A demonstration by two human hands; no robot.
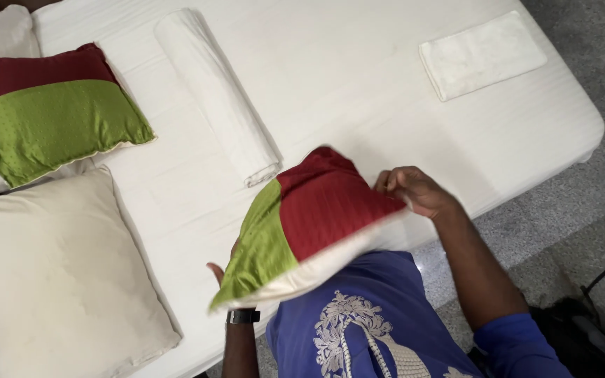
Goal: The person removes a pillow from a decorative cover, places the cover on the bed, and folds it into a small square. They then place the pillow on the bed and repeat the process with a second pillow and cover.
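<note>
Right hand (414, 190) is closed on the upper corner of the red-and-green cushion (302, 224); left hand (220, 273), mostly hidden beneath, supports its lower end. Its long axis is tilted above the bed (358, 84).

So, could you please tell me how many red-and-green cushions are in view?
2: one red-and-green cushion lies at the bed's upper left; the other cushion is held between the left hand and right hand.
</note>
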